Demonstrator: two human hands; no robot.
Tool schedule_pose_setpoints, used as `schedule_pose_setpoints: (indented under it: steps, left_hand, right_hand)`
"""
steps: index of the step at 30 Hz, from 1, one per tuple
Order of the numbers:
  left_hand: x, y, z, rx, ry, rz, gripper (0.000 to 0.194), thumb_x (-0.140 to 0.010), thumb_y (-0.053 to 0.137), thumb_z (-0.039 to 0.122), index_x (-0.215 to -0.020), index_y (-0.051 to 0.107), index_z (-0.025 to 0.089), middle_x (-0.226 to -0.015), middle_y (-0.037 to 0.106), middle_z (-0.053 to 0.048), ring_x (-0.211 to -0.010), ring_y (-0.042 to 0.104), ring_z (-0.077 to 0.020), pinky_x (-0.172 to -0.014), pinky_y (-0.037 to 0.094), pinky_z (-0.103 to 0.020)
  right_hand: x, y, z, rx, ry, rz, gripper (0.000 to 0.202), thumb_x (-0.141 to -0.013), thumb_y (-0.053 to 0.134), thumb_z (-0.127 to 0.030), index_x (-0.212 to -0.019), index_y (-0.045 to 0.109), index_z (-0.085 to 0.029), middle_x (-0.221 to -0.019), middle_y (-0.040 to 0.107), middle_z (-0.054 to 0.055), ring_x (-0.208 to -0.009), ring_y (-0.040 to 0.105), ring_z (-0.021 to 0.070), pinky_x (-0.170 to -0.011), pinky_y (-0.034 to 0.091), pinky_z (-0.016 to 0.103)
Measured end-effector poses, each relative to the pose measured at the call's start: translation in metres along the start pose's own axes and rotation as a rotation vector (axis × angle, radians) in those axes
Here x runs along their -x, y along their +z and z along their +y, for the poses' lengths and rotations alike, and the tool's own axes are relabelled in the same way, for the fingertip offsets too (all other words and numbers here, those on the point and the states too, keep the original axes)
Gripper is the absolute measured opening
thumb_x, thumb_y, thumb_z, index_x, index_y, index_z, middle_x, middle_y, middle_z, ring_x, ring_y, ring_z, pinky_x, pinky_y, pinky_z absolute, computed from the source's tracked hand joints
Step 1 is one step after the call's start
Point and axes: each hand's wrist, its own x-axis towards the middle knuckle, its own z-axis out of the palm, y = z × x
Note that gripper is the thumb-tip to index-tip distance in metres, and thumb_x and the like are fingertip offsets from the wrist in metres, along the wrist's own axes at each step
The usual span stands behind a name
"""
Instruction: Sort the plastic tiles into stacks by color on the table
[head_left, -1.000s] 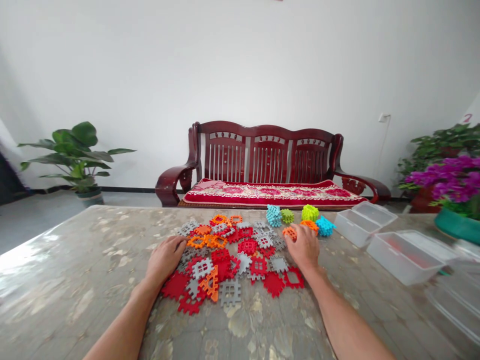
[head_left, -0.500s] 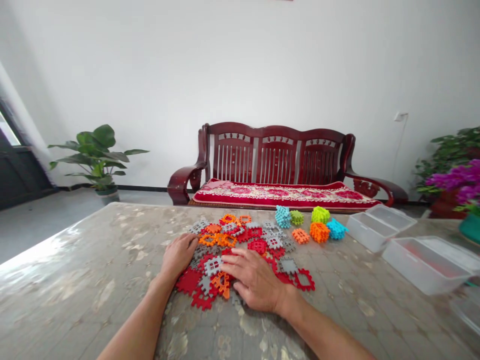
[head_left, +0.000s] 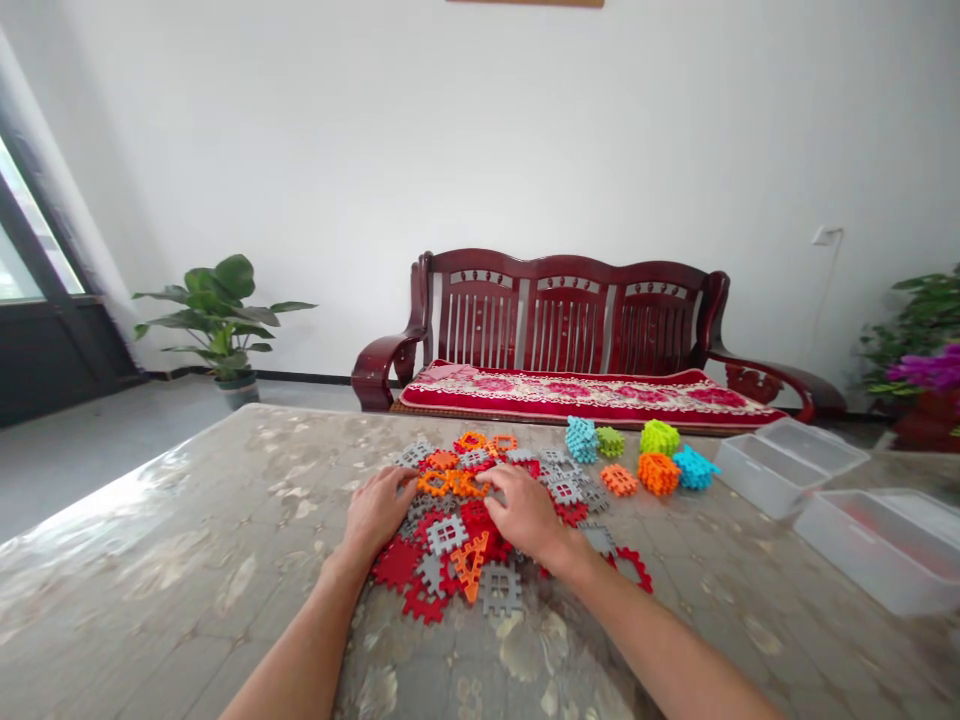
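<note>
A loose pile of flat, notched-edge interlocking plastic pieces lies on the table before me, among them a grey window piece [head_left: 447, 535], a red piece [head_left: 398, 564] and an orange triangular piece [head_left: 470, 566]. My left hand [head_left: 379, 508] rests at the pile's left side, fingers extended toward an orange piece [head_left: 433, 484]. Over the middle reaches my right hand [head_left: 525, 510], thumb and forefinger apart at the edge of another orange piece [head_left: 466, 485]. Neither hand has lifted a piece. The right hand covers part of the pile.
Sorted stacks stand beyond the pile: light blue [head_left: 581, 440], green [head_left: 610, 442], lime [head_left: 660, 437], orange [head_left: 658, 473] and blue [head_left: 696, 467]. Clear plastic boxes [head_left: 874, 545] sit at the table's right. A wooden bench [head_left: 570, 310] is behind the table [head_left: 187, 560].
My right hand has moved away over the pile to the orange pieces, uncovering a grey piece near the front. The left hand stays at the left side. The view has shifted slightly left.
</note>
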Motion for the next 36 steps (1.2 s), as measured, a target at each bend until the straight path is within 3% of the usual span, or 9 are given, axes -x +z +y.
schedule_pose_setpoints:
  steps: [6, 9, 16, 24, 30, 36]
  left_hand:
    - [0.004, -0.002, 0.006, 0.029, 0.012, 0.028, 0.031, -0.087, 0.053, 0.041, -0.108, 0.072, 0.026, -0.117, 0.072, -0.005, -0.111, 0.065, -0.0229, -0.102, 0.045, -0.036]
    - [0.005, -0.002, 0.007, 0.055, 0.002, 0.064, 0.034, -0.085, 0.057, 0.042, -0.111, 0.071, 0.026, -0.119, 0.071, -0.006, -0.111, 0.065, -0.0235, -0.102, 0.046, -0.037]
    - [0.001, 0.004, 0.001, 0.190, 0.190, 0.073, 0.031, -0.085, 0.058, 0.043, -0.106, 0.073, 0.027, -0.120, 0.070, -0.004, -0.115, 0.063, -0.0219, -0.106, 0.045, -0.035]
    - [0.001, 0.006, 0.001, 0.323, 0.274, 0.061, 0.033, -0.086, 0.059, 0.041, -0.109, 0.072, 0.023, -0.122, 0.070, -0.006, -0.118, 0.062, -0.0225, -0.108, 0.046, -0.037]
    - [0.001, 0.003, 0.002, 0.372, 0.246, 0.024, 0.037, -0.090, 0.051, 0.044, -0.112, 0.071, 0.023, -0.121, 0.070, -0.006, -0.118, 0.061, -0.0221, -0.108, 0.044, -0.037]
    - [-0.003, 0.010, -0.005, 0.338, 0.201, 0.054, 0.035, -0.085, 0.053, 0.042, -0.108, 0.071, 0.023, -0.114, 0.071, -0.005, -0.111, 0.064, -0.0230, -0.104, 0.048, -0.038]
  right_hand:
    - [-0.036, 0.024, -0.015, 0.182, -0.010, -0.166, 0.058, -0.079, 0.066, -0.032, -0.135, 0.055, -0.024, -0.132, 0.062, 0.010, -0.121, 0.056, 0.0261, -0.102, 0.045, 0.040]
    - [-0.043, 0.030, -0.017, 0.226, -0.015, -0.210, 0.059, -0.083, 0.064, -0.037, -0.139, 0.051, -0.026, -0.133, 0.061, 0.010, -0.121, 0.056, 0.0262, -0.100, 0.046, 0.042]
    - [-0.043, 0.032, -0.022, 0.361, -0.090, -0.215, 0.047, -0.091, 0.056, -0.027, -0.137, 0.051, -0.028, -0.120, 0.068, 0.009, -0.113, 0.060, 0.0252, -0.092, 0.049, 0.039]
    - [-0.040, 0.033, -0.022, 0.437, -0.122, -0.196, 0.034, -0.096, 0.038, -0.014, -0.113, 0.066, -0.022, -0.110, 0.068, 0.011, -0.099, 0.065, 0.0212, -0.083, 0.051, 0.032]
    - [-0.034, 0.006, -0.008, 0.396, -0.161, -0.115, 0.031, -0.092, 0.046, -0.011, -0.108, 0.068, -0.025, -0.110, 0.069, 0.006, -0.101, 0.064, 0.0189, -0.086, 0.050, 0.029]
    - [-0.001, -0.037, 0.036, 0.452, -0.135, 0.059, 0.036, -0.088, 0.049, -0.005, -0.110, 0.070, -0.024, -0.114, 0.070, 0.006, -0.104, 0.063, 0.0207, -0.092, 0.049, 0.034]
